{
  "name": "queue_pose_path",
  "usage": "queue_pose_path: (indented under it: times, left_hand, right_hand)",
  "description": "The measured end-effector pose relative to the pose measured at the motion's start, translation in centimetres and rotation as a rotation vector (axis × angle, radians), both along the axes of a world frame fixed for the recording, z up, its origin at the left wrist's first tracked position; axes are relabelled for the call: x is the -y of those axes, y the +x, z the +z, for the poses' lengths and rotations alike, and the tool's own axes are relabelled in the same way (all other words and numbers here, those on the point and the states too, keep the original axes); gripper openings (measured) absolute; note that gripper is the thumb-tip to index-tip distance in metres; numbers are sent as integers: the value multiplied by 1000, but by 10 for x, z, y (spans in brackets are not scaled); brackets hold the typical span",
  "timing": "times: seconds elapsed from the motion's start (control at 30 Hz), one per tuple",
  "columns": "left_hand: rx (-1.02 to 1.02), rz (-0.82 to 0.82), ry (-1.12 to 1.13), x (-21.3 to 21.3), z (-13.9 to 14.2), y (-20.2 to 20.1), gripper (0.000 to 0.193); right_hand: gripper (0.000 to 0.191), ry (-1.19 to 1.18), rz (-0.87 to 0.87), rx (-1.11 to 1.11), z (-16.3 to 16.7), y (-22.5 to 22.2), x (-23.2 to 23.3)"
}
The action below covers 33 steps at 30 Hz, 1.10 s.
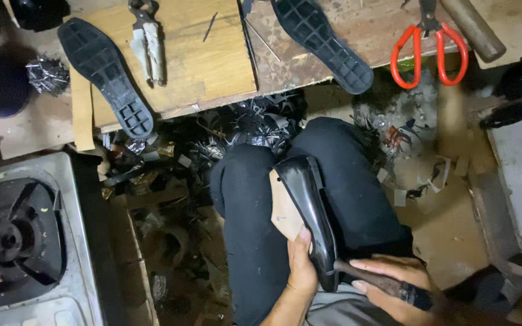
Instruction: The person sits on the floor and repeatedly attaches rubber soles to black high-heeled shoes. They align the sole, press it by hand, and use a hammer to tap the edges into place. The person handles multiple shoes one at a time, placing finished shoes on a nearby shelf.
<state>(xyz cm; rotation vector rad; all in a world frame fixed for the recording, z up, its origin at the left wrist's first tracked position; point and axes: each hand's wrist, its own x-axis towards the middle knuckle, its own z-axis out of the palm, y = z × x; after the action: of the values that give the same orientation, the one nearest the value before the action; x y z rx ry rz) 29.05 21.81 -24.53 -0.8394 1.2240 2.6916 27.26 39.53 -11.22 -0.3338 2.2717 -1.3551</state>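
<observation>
So we've got our left hand (pixel 302 265) wrapped around the back end of a glossy black shoe (pixel 309 211), thumb up on the side of it, and the shoe is lying across our lap on the black trousers (pixel 249 211) with its toe pointing away from us. There's a tan insole piece (pixel 284 211) showing on the underside of it, on the left. Our right hand (pixel 394 284) is closed around a dark tool handle (pixel 376 282) whose tip is pressed right up against the heel end of the shoe; can't tell what kind of tool it is from here. Past our knees the floor is a mess of black scraps and offcuts (pixel 255 124). Further up, the wooden workboard (pixel 200 54) has two black rubber soles on it, tread side up, the left sole (pixel 104 75) and the right sole (pixel 321 42), well apart, with a pair of metal pincers (pixel 149 39) between them, nearer the left one. Off to the right there are red-handled scissors (pixel 430 51) with a wooden hammer handle (pixel 472 27) just beside them. Down at the far left sits a gas stove burner (pixel 10 238).
</observation>
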Motion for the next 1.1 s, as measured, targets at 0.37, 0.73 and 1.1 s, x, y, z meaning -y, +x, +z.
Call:
queue_pose_path:
  times: [0.37, 0.73, 1.1]
  left_hand:
    - [-18, -33, 28, -6, -13, 11, 57]
    - [-96, -28, -46, -3, -15, 9, 55]
    - [-200, -175, 126, 3, 14, 3, 65]
  right_hand:
    - [34, 111, -367, 413, -7, -26, 3]
    - [32, -93, -423, 494, -11, -52, 7]
    - [67, -195, -339, 119, -7, -44, 28]
